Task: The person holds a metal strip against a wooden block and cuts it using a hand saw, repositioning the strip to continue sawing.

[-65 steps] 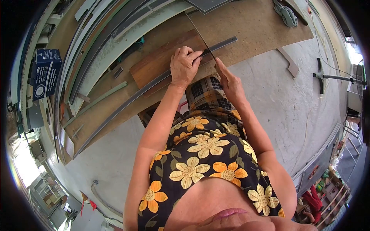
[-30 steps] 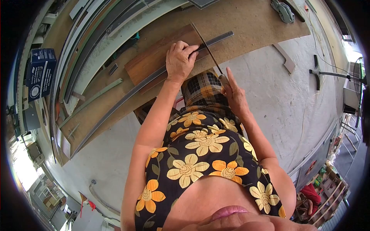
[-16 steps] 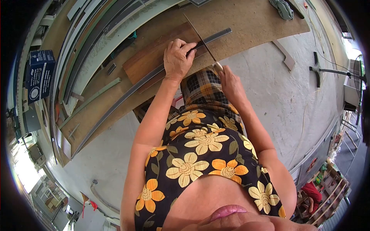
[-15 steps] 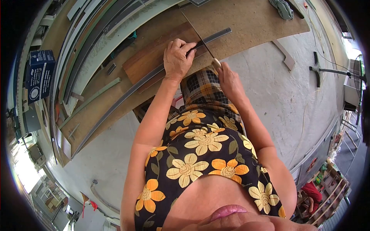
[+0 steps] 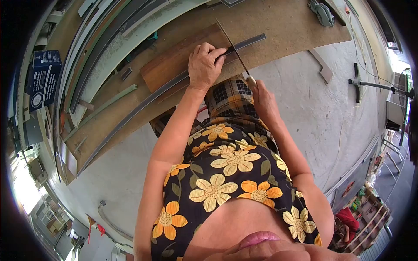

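My right hand (image 5: 264, 101) is closed around the pale handle of a thin-bladed handsaw (image 5: 240, 59). The blade slants away from me across a long, narrow grey strip (image 5: 140, 107), near its right end. Just left of the blade, my left hand (image 5: 203, 66) grips the strip, with thumb and forefinger close to the saw. Beneath that hand lies a brown wooden board (image 5: 167, 60), its right edge beside the blade. How deep the blade sits in the strip cannot be made out.
The workbench (image 5: 291, 30) carries long curved-looking strips (image 5: 93, 56) at the left and a grey cloth (image 5: 321, 13) at the far right. A blue box (image 5: 45, 80) stands at the left. An angled flat piece (image 5: 321, 66) and a black T-shaped stand (image 5: 358, 81) are to the right.
My right hand has drawn the saw back toward me and slightly right. My left hand keeps its hold on the strip. The whole view has shifted a little.
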The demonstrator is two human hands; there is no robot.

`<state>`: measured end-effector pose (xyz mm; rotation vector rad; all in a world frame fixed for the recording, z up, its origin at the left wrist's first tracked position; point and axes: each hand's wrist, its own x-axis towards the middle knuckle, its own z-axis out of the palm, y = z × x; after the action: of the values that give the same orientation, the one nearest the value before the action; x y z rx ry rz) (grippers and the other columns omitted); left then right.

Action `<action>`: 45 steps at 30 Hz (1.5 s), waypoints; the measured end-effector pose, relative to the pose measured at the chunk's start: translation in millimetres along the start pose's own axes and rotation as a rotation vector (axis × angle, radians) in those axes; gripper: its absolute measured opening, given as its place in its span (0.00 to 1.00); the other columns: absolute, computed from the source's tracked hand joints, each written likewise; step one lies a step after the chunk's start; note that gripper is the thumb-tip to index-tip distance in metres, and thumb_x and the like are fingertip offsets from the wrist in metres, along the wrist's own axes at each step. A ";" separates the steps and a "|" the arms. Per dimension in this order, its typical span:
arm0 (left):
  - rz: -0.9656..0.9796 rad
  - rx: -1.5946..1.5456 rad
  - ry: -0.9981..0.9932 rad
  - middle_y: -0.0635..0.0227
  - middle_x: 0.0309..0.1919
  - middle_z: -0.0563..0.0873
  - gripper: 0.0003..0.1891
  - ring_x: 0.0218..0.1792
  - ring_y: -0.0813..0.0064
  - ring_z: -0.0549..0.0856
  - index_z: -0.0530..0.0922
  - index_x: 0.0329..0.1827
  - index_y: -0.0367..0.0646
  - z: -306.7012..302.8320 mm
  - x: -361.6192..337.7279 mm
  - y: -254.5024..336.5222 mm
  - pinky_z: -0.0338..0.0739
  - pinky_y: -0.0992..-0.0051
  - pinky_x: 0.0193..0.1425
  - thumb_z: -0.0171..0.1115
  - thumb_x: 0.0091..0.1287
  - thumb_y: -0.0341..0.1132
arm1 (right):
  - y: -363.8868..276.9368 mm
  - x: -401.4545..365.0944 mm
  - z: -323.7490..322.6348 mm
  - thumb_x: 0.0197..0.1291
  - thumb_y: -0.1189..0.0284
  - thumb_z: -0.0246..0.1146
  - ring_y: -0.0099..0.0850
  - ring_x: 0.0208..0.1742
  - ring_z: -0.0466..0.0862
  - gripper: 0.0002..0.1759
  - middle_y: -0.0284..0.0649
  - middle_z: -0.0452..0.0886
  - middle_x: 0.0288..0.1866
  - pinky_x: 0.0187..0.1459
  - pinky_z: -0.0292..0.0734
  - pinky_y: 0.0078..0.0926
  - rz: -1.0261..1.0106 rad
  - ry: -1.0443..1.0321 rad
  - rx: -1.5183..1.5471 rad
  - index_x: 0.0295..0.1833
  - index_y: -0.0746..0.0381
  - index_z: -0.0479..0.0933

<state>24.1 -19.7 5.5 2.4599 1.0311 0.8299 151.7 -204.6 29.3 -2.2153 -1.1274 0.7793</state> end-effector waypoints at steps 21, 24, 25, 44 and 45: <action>-0.002 -0.011 0.036 0.74 0.37 0.80 0.11 0.43 0.68 0.81 0.90 0.43 0.55 0.3 2.3 -1.3 0.77 0.65 0.51 0.75 0.57 0.36 | -21.4 48.8 4.3 0.76 0.67 0.51 0.69 0.44 0.77 0.10 0.67 0.79 0.37 0.40 0.69 0.60 -0.071 -0.001 -0.044 0.49 0.64 0.66; -0.008 -0.010 0.029 0.74 0.37 0.80 0.11 0.43 0.69 0.81 0.90 0.43 0.57 1.0 1.7 -1.5 0.76 0.65 0.49 0.75 0.56 0.38 | -5.9 25.3 3.0 0.76 0.66 0.52 0.69 0.42 0.78 0.11 0.68 0.80 0.35 0.40 0.69 0.63 -0.063 0.003 -0.050 0.48 0.63 0.66; -0.010 -0.010 0.026 0.74 0.37 0.80 0.11 0.43 0.69 0.81 0.90 0.43 0.57 1.3 1.1 -1.9 0.76 0.65 0.49 0.75 0.56 0.38 | 2.1 10.1 0.1 0.76 0.66 0.51 0.70 0.42 0.78 0.11 0.68 0.80 0.35 0.40 0.69 0.63 -0.041 -0.015 -0.055 0.47 0.63 0.65; -0.005 -0.014 0.025 0.74 0.36 0.79 0.11 0.44 0.69 0.80 0.90 0.43 0.57 3.2 -4.6 4.1 0.76 0.65 0.48 0.75 0.56 0.38 | 7.6 -7.4 -2.3 0.76 0.66 0.52 0.69 0.40 0.79 0.11 0.68 0.79 0.33 0.37 0.71 0.62 -0.025 -0.023 -0.065 0.48 0.64 0.65; 0.005 -0.022 0.029 0.74 0.37 0.79 0.11 0.44 0.69 0.80 0.90 0.43 0.57 3.6 -5.0 3.0 0.76 0.65 0.48 0.75 0.56 0.38 | 7.8 -5.9 -2.0 0.76 0.66 0.52 0.69 0.40 0.79 0.11 0.68 0.79 0.34 0.37 0.70 0.62 -0.031 -0.024 -0.072 0.48 0.64 0.65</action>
<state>25.2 -25.7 2.5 2.4399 1.0216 0.8760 154.3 -213.9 26.9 -2.2469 -1.2164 0.7655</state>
